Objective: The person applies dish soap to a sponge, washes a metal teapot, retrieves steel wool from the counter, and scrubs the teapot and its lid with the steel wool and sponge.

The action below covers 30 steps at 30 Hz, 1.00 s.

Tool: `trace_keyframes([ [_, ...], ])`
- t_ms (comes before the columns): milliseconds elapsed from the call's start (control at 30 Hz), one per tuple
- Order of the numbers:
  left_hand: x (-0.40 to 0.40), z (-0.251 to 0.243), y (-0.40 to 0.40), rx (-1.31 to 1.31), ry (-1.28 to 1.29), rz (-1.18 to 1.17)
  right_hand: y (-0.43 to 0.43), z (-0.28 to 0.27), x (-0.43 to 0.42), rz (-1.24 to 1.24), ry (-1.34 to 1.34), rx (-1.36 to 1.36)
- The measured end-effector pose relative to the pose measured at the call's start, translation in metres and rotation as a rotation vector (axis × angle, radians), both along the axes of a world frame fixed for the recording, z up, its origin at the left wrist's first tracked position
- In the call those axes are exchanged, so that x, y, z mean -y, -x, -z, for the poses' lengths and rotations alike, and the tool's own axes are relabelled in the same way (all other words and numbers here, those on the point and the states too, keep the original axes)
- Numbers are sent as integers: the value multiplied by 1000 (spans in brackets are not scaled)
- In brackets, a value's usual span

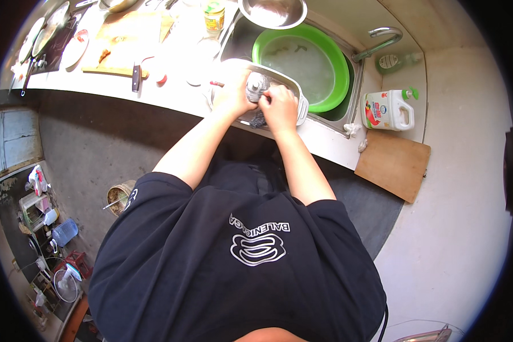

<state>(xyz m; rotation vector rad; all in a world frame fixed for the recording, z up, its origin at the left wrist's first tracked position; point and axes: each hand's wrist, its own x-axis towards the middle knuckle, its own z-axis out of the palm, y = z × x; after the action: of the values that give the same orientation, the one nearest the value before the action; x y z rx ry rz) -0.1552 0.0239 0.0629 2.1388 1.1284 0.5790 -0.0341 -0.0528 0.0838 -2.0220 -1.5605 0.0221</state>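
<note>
A white plastic tub [303,109] stands at the counter's front edge beside the sink. Inside it, my left hand [236,95] grips the left side of a round, shiny grey object [256,84] with a small knob in its middle; its exact kind is unclear. My right hand [280,107] has its fingers curled at the lower right edge of this object, and what they pinch is hidden. Below the hands lies a dark, crumpled item [257,120], perhaps a scouring pad. A red-handled tool [216,84] shows at the tub's left side.
A green basin [344,81] of cloudy water sits in the sink under a metal faucet [378,42]. To the left are a knife [136,78] and a wooden cutting board [130,32]. A white pump jug [387,110] and a brown board [393,164] are right.
</note>
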Motion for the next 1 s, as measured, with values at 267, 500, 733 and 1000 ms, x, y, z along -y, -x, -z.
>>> trace_keyframes([
  [267,0,-10,-1,-93,111,3,7,0,0,-54,-4,-80],
  [500,-1,-15,-4,-73,143,24,-7,-1,-4,-20,-73,-41],
  [733,0,-9,-2,-112,76,8,-7,5,5,-58,-24,-91],
  [1000,-1,-7,-2,-97,49,13,-19,5,15,11,17,-140],
])
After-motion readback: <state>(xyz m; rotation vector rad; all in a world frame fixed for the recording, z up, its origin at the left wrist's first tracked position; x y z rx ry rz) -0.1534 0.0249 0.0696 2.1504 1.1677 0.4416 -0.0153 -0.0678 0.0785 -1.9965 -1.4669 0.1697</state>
